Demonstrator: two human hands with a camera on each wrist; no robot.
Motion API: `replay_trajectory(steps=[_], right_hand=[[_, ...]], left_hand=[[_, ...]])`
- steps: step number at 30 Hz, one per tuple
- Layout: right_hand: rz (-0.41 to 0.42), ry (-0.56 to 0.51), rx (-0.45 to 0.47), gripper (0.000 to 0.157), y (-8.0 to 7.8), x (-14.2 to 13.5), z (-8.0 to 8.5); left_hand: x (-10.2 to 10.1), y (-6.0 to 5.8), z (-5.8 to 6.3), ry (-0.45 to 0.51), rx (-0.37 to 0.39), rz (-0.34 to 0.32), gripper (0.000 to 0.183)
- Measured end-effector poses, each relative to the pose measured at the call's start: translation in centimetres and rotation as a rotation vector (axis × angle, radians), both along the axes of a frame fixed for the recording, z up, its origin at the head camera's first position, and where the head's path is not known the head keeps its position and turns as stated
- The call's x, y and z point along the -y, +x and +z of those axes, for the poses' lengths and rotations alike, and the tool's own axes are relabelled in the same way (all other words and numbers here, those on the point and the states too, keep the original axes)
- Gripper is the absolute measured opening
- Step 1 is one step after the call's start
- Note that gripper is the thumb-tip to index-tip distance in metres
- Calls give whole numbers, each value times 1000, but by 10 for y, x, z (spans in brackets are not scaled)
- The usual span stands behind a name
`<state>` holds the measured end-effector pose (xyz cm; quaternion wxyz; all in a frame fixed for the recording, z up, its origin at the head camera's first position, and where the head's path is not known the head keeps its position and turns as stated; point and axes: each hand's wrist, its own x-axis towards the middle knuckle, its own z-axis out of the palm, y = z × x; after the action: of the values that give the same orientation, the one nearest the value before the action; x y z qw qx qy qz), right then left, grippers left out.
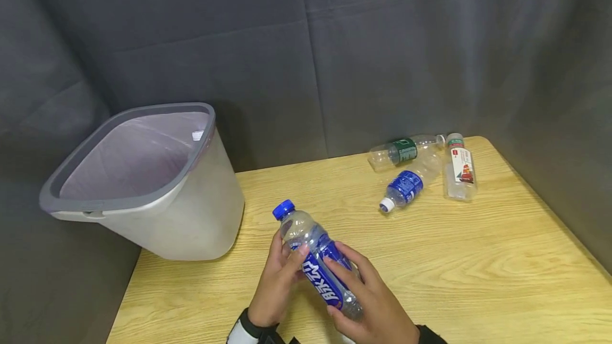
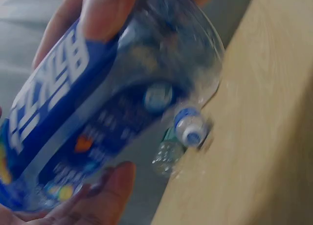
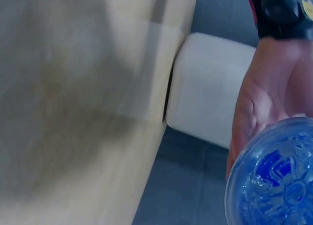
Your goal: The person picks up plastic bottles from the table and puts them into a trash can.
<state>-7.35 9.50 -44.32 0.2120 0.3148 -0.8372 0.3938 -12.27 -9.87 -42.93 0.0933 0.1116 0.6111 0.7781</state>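
Note:
A clear plastic bottle (image 1: 321, 267) with a blue cap and a blue label is held tilted above the table, cap up and to the left. My left hand (image 1: 277, 285) grips it near the shoulder, thumb on the label. Around the lower half, my right hand (image 1: 375, 301) has its fingers on the label and its thumb by the base. The left wrist view shows the bottle (image 2: 102, 112) close up, with fingers on both sides. In the right wrist view the ribbed base of the bottle (image 3: 293, 191) faces the camera, with the left hand (image 3: 271, 88) behind it.
A pale bin (image 1: 210, 216) with a grey rim and a liner stands at the left. Toward the back right of the wooden table (image 1: 478, 259) lie a green-labelled bottle (image 1: 406, 150), a blue-labelled bottle with a white cap (image 1: 405, 187) and a white-labelled bottle (image 1: 460, 169). Grey cloth (image 1: 268, 68) hangs behind.

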Motion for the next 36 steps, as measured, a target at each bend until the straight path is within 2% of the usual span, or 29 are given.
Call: replay_trajectory(steps=[4,8,15,19,22,25,28,30,33,36], right_hand=[[-6,8,13,64,4,4,-4],[0,1,20,64,5,5,-7],[-11,13,84,67,7,5,-9],[-7,12,88,69,6,5,-7],[7,-2,93,73,3,3,0],[14,-33,28,72,-7,-8,8],[-27,-27,-69,66,-30,-27,13],[-85,22,-100,64,-48,-44,15],[-178,125,-92,65,-80,-75,14],[-312,219,-44,67,-113,-113,7]], left_hand=[[-3,4,-5,47,12,11,58],[-3,6,-7,55,8,9,57],[-3,6,-8,57,23,19,57],[0,5,-6,46,24,18,57],[6,3,4,18,2,12,58],[18,0,25,-39,-81,34,61],[37,-2,58,-88,-242,47,67],[53,-3,85,-131,-373,65,72],[76,-3,132,-137,-522,127,77],[99,-5,178,-47,-631,201,79]])
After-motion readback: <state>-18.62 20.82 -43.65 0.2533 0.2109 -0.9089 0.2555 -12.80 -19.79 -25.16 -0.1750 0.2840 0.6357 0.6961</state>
